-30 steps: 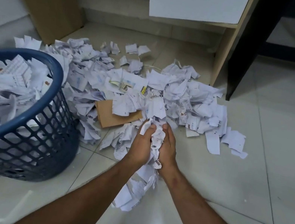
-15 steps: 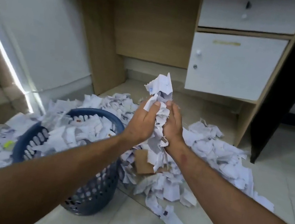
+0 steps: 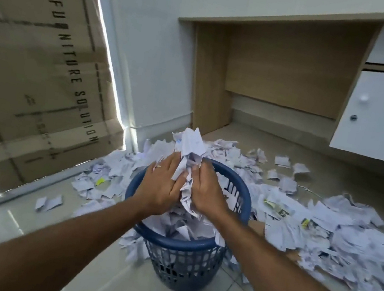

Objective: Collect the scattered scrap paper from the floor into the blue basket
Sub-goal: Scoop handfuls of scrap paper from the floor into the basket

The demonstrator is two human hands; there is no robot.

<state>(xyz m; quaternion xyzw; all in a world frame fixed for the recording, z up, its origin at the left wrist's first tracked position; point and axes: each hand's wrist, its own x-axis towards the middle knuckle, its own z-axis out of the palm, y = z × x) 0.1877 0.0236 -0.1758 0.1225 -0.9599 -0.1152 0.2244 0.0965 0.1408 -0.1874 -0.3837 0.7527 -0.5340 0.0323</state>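
Note:
A blue basket (image 3: 183, 245) with lattice walls stands on the tiled floor at the centre, heaped with white scrap paper. Right above its opening, my left hand (image 3: 160, 186) and my right hand (image 3: 206, 190) press a bunch of scrap paper (image 3: 191, 153) between their palms. The bunch sticks out above and below the hands. A wide heap of scattered scrap paper (image 3: 325, 228) covers the floor to the right of the basket, and a smaller patch of scraps (image 3: 103, 178) lies to its left.
A large cardboard box (image 3: 34, 61) leans against the wall on the left. A wooden desk (image 3: 286, 72) with a white cabinet door (image 3: 383, 117) stands behind the paper. Two loose scraps (image 3: 48, 202) lie on the tiles front left.
Both hands lifted the paper bunch from the floor heap and carried it left, over the basket's opening. The view swung left and up with them.

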